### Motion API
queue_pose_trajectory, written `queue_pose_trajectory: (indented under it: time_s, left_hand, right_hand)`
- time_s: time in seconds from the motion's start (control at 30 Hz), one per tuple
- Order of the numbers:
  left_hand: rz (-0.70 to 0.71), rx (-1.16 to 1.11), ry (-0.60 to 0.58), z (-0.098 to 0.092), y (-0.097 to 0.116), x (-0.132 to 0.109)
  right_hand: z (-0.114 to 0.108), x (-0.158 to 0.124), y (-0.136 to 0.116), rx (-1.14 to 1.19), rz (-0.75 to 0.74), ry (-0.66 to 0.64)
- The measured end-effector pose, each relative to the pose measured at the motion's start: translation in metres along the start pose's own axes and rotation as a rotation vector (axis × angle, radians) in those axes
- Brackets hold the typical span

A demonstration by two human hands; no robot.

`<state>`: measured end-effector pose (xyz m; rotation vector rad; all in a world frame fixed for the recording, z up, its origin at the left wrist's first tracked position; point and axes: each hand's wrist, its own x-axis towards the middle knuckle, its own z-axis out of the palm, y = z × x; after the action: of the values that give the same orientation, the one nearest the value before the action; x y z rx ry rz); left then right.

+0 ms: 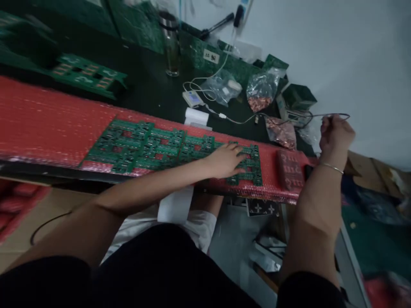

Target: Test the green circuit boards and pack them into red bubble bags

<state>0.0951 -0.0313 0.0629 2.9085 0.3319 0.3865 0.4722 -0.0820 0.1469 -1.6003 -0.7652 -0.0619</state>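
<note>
A row of green circuit boards lies on a sheet of red bubble wrap along the front of the bench. My left hand rests on the boards near the right end of the row, palm down and fingers spread. Off to the right, my right hand is raised with its fingers closed on a thin dark cable. This cable runs left across the bench toward a small white device. A wrapped red stack of boards sits on the bubble wrap between my hands.
At the back stand a glass bottle and clear bags of copper-coloured parts. A small boxy instrument is near my right hand. More boards are stacked at the back left. A paper roll touches the bench's red wrap.
</note>
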Motion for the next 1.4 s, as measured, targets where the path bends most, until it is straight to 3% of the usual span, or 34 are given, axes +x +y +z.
queue_pose_trajectory:
  time_s: [0.07,0.13,0.2,0.27,0.4,0.57,0.7,0.83,1.0,1.23,1.4]
  left_hand:
    - [0.021,-0.001,-0.058,0.028,0.027,-0.002]
    - [0.024,-0.001,-0.092,0.05,0.047,0.001]
    - [0.031,0.004,-0.116,0.065,0.056,0.004]
    - [0.044,0.028,-0.123,0.076,0.057,0.004]
    - [0.074,0.07,-0.1,0.085,0.053,-0.006]
    - [0.086,0.061,-0.11,0.086,0.053,-0.013]
    - [0.084,0.06,-0.106,0.088,0.051,-0.011]
    - [0.069,0.059,-0.099,0.085,0.053,-0.014]
    - [0.014,0.015,0.054,0.066,0.05,-0.038]
    - [-0.248,-0.123,0.266,0.023,0.014,-0.112]
    - [-0.447,-0.132,0.413,0.01,0.001,-0.169]
  right_hand:
    - [-0.003,-0.006,0.011,0.164,0.092,-0.053]
    - [0.001,-0.034,0.02,0.327,0.208,-0.256]
    - [0.008,-0.069,0.032,0.346,0.253,-0.447]
    - [0.016,-0.101,0.045,0.283,0.249,-0.529]
    - [0.031,-0.134,0.064,0.057,0.179,-0.593]
    - [0.044,-0.142,0.073,-0.314,-0.121,-0.616]
    - [0.047,-0.146,0.079,-0.419,-0.211,-0.592]
    - [0.048,-0.149,0.086,-0.464,-0.279,-0.612]
    - [0.049,-0.149,0.094,-0.527,-0.352,-0.604]
    - [0.046,-0.145,0.105,-0.547,-0.377,-0.616]
    - [0.045,-0.144,0.103,-0.594,-0.374,-0.639]
